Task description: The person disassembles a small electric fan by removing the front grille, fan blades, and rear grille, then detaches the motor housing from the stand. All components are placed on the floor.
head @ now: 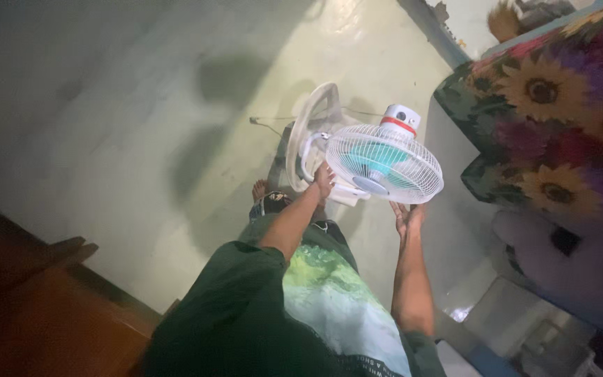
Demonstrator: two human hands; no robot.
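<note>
One head-worn camera looks steeply down the person's own chest and arms to the pale floor (141, 139) — close to the body, tilted, no second view.

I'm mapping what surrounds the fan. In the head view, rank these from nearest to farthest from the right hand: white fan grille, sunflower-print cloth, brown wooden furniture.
From the right hand:
1. White fan grille, touching, just above.
2. Sunflower-print cloth, to the right.
3. Brown wooden furniture, far lower left.

the person wears a dark green short-sleeved t-shirt (239, 314) with a pale green and white print across the chest. both forearms are bare below the sleeves, the left hand (324, 180) and right hand (407, 216) ungloved, without rings.
</note>
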